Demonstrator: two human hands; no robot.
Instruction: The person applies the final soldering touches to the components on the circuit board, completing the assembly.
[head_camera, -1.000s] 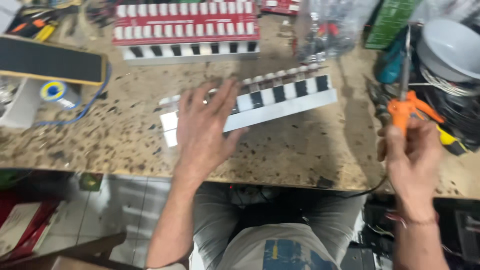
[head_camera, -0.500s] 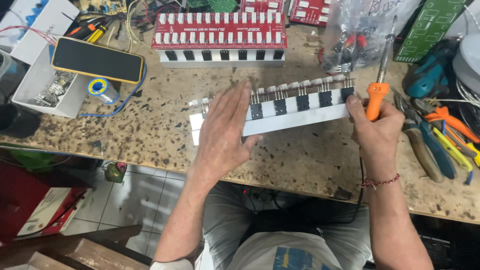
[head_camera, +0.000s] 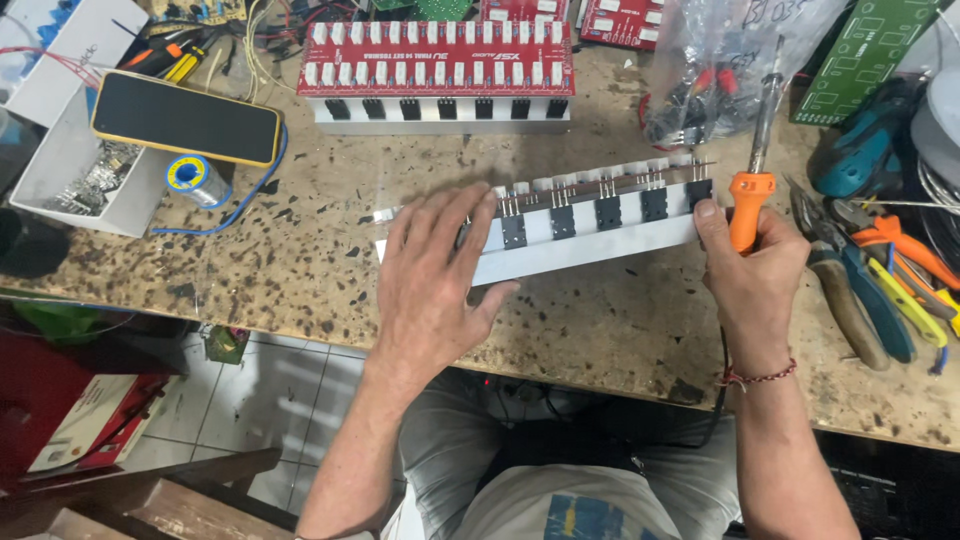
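Note:
My left hand (head_camera: 432, 275) lies flat, fingers spread, on the left end of a long aluminium bar (head_camera: 590, 240) that carries a row of black transistors and white blocks. My right hand (head_camera: 752, 272) grips the orange handle of a soldering iron (head_camera: 755, 160), whose metal tip points away from me; its fingers touch the bar's right end. The bar lies slightly tilted on the speckled workbench (head_camera: 300, 260).
A red circuit board on a second aluminium bar (head_camera: 437, 75) lies at the back. A phone (head_camera: 186, 118) rests on a white box (head_camera: 65, 190) beside a solder spool (head_camera: 192, 177). Pliers and cutters (head_camera: 860, 275) lie at right, a clear bag of parts (head_camera: 700, 80) behind.
My right hand has brought the soldering iron leftward from the tool pile to the bar's right end. My left hand has stayed pressed on the bar.

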